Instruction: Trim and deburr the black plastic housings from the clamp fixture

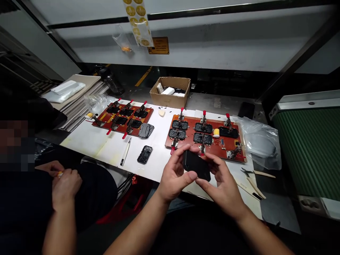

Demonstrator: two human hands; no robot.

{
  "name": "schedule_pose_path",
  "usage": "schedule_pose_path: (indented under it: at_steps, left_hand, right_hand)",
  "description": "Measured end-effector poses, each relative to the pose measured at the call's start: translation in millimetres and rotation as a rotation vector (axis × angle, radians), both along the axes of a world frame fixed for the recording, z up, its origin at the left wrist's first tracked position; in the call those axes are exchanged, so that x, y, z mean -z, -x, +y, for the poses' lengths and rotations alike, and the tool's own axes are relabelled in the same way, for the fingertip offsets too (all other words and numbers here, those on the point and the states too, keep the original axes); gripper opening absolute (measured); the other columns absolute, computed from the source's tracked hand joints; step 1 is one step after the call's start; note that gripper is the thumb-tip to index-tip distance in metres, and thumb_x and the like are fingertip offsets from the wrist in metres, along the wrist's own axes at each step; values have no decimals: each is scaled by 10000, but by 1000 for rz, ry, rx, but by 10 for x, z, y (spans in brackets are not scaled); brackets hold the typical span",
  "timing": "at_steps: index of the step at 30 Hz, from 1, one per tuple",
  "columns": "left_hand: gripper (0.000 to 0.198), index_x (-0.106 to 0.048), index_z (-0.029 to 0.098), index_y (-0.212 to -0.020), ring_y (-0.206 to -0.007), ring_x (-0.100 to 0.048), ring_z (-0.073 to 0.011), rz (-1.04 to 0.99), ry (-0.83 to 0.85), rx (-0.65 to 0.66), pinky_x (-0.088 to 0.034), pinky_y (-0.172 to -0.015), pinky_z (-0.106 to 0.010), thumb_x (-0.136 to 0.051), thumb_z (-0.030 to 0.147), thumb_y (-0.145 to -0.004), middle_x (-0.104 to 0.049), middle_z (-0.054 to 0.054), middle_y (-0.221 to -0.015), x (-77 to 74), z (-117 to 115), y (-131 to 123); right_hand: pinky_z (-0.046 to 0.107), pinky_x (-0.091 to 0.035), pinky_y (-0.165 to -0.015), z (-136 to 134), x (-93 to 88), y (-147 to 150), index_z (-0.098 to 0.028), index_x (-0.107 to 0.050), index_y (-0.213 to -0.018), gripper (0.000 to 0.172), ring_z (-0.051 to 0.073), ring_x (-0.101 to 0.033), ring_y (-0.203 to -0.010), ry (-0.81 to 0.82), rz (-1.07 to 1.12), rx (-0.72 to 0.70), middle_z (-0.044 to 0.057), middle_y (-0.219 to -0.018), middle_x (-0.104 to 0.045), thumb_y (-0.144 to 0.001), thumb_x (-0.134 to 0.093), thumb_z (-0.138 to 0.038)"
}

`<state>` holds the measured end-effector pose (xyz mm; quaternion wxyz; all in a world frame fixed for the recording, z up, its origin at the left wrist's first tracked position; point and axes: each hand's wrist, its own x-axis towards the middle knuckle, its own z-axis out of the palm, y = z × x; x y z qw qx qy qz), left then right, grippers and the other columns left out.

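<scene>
Between my two hands is a black plastic cover [198, 165], tilted above the front edge of the white-topped table. My left hand [176, 173] grips its left end, thumb along the near edge and fingers behind. At the other end, my right hand [220, 180] pinches the cover between thumb and fingers. Just beyond them lies a red-brown clamping fixture [190, 128] with several black parts held under red-handled toggle clamps. A ribbed black plastic part [145, 154] rests on the table to the left, beside a white pen-like tool [125, 151].
A second clamping fixture [106, 120] stands to the left. A cardboard box [170, 101] sits at the back. Pliers and a pale-handled brush [251, 189] lie on the right, near a plastic bag [261, 141] and green conveyor [310, 148]. A co-worker's hands [65, 184] are at left.
</scene>
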<state>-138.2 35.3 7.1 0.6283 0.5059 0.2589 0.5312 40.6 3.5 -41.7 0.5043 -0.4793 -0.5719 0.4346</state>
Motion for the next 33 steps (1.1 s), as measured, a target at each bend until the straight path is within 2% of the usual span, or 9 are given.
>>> schedule_pose_path:
  at_steps: [4,8,16,19,24,26,28,29,33]
  left_hand:
    - [661,-576,234,-1438,-1260,-652,-340,-36,67,-14,-528,-1117,-516,-851,348,-849,-659,-141,-1353,27,29,-86]
    - [692,-555,263,-1452,-1288,-633,-350,-41,131,2,-529,-1115,-524,-857,384,-842,-637,-140,-1395,36,-15,-152]
    - [668,-585,287,-1439,-1356,-578,-332,110,26,34,-495,-1163,-500,-864,259,-832,-638,-123,-1415,-76,-15,-161]
    - [655,-573,290,-1445,-1376,-563,-331,152,-17,22,-431,-1214,-531,-839,215,-851,-634,-114,-1409,-65,-5,-145]
    - [634,-538,300,-1450,-1371,-561,-322,214,-14,-25,-451,-1170,-500,-808,229,-881,-606,-114,-1440,-16,12,-87]
    - [438,-629,267,-1321,-1275,-617,-291,328,7,-56,-476,-1119,-448,-780,285,-911,-664,-102,-1338,27,7,-55]
    - [192,-723,220,-1096,-1100,-671,-249,535,67,-34,-508,-1011,-383,-723,350,-955,-726,-84,-1133,101,-10,-32]
    - [181,-742,207,-1017,-1018,-676,-232,631,112,-7,-515,-950,-360,-697,376,-969,-733,-76,-1044,150,-19,-25]
    - [358,-700,266,-1282,-818,-623,-177,823,236,47,-488,-783,-308,-703,379,-942,-665,-13,-856,351,42,-9]
  right_hand:
    - [475,-543,-1140,-107,61,-83,-315,-433,-1518,745,295,-575,-1373,17,63,-59,134,-1512,-549,-882,-806,-424]
    - [465,-562,-1117,-160,84,-147,-332,-457,-1499,663,283,-588,-1361,6,58,-77,118,-1542,-525,-917,-770,-391]
    - [424,-603,-1051,-105,61,-113,-342,-434,-1508,668,253,-629,-1301,9,17,-66,103,-1563,-510,-925,-759,-372]
    - [382,-603,-1049,-97,63,-86,-349,-464,-1474,587,233,-614,-1329,16,28,-81,86,-1553,-522,-951,-730,-377]
    - [387,-557,-1104,-63,108,-167,-331,-539,-1394,449,245,-562,-1401,-36,17,-52,75,-1539,-539,-976,-692,-378]
    - [366,-586,-1018,-23,125,-269,-304,-608,-1300,320,243,-663,-1249,-54,-70,8,74,-1367,-667,-1002,-643,-413]
    - [319,-603,-810,25,156,-393,-286,-650,-1174,235,211,-736,-925,-27,-180,59,39,-1029,-755,-1036,-564,-455]
    - [302,-580,-716,47,188,-454,-284,-655,-1120,237,194,-717,-788,5,-224,55,14,-892,-743,-1046,-534,-474]
    - [289,-556,-671,44,516,-606,-299,-627,-1185,291,179,-701,-744,147,-238,-72,-15,-849,-729,-1051,-503,-526]
